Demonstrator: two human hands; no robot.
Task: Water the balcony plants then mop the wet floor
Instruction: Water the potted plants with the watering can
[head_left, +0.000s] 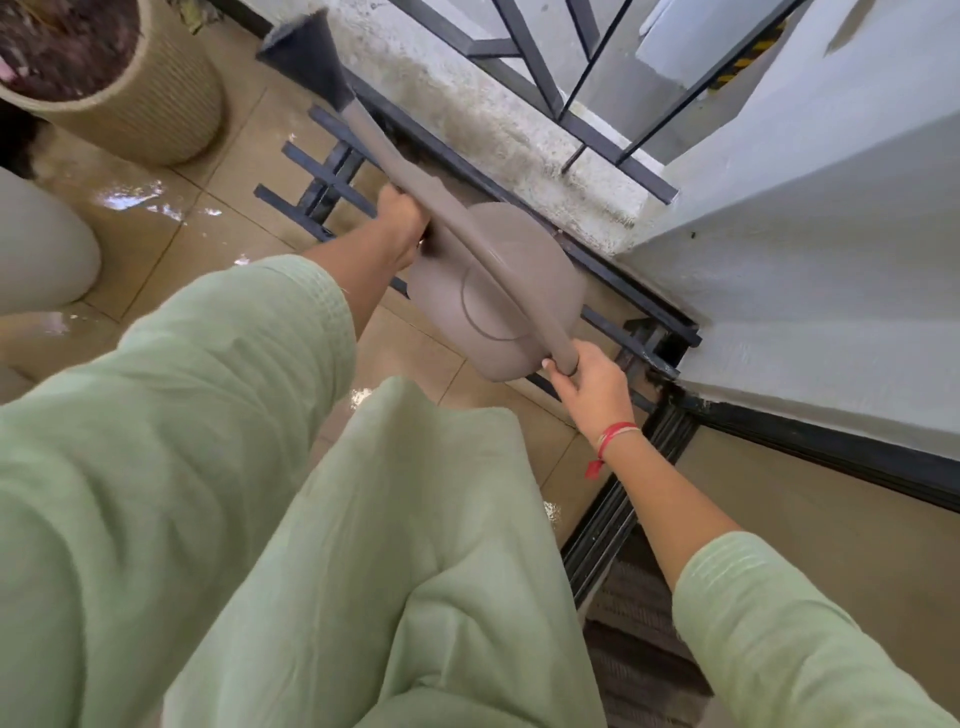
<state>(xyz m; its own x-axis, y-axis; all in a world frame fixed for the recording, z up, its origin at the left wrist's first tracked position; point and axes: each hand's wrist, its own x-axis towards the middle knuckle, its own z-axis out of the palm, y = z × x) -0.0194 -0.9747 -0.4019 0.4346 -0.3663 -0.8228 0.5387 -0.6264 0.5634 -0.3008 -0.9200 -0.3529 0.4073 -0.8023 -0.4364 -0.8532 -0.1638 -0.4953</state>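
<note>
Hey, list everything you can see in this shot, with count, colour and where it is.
watering can: one, grey-brown, held above the floor
ribbed planter: one, beige, top left
smooth pot: one, pale grey, left edge
metal rack: one, black, on floor beneath can
railing: one, black, top centre
floor: beige tiles, wet patches
mat: one, brown, bottom centre-right
bracelet: one, red, right wrist
left hand: one, grip on can, behind the spout
right hand: one, grip on spout's lower end
</note>
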